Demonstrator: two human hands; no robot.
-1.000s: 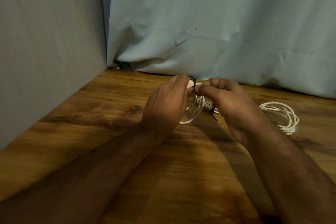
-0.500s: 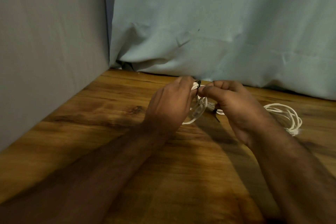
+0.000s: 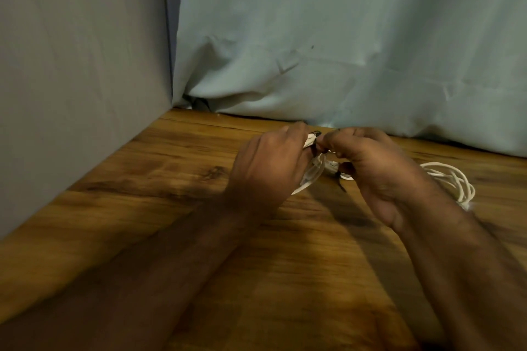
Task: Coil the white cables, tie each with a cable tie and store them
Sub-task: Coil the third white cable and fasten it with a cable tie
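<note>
My left hand [image 3: 268, 168] grips a small coil of white cable [image 3: 312, 175] just above the wooden table [image 3: 159, 179]; most of the coil is hidden behind the fingers. My right hand [image 3: 376, 168] pinches a thin black cable tie [image 3: 316, 134] at the top of that coil, fingertip to fingertip with the left. A black end of a tie [image 3: 340, 184] hangs below the hands. A second coil of white cable [image 3: 453, 179] lies on the table to the right, partly hidden by my right wrist.
A grey wall [image 3: 79, 80] closes the left side. A pale blue-green cloth [image 3: 342, 51] hangs along the back down to the table edge. Both my forearms stretch across the near part of the table.
The two hands have stayed together on the coil, with the right fingers shifting slightly at the tie. The view has drifted a little; the second coil has not moved.
</note>
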